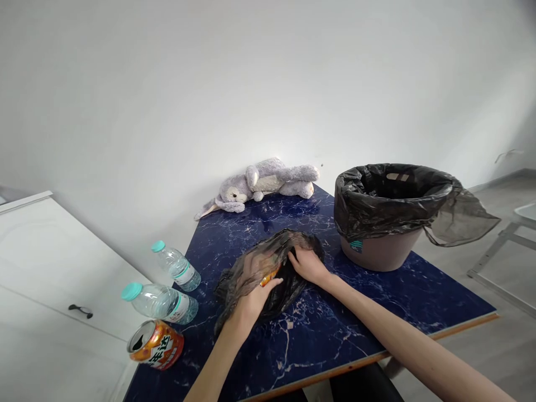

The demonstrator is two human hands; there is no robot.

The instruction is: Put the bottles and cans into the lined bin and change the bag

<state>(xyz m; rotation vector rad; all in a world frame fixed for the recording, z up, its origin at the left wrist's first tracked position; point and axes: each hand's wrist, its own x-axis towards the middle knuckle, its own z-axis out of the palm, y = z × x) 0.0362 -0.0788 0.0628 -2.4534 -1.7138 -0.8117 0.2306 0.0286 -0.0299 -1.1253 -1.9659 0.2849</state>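
A thin black plastic bag [259, 259] lies crumpled in the middle of the table. My left hand [252, 298] reaches into it, its fingers showing dimly through the film and its thumb outside them. Between that thumb and the fingers shows a bright orange can [270, 276], mostly hidden by the bag. My right hand [309, 264] is at the bag's right side, fingers curled on its edge and fingertips hidden in the folds. At the table's left edge stands an opened orange drink can [161, 343], beside two clear water bottles [170, 302] [180, 265] with turquoise caps.
A grey-brown bin [377, 251] lined with a black bag [372, 215] stands at the table's right rear. A grey plush rabbit [263, 181] lies along the back by the wall. The blue marbled table [330, 340] has a wooden edge. A white cabinet [54, 268] is left.
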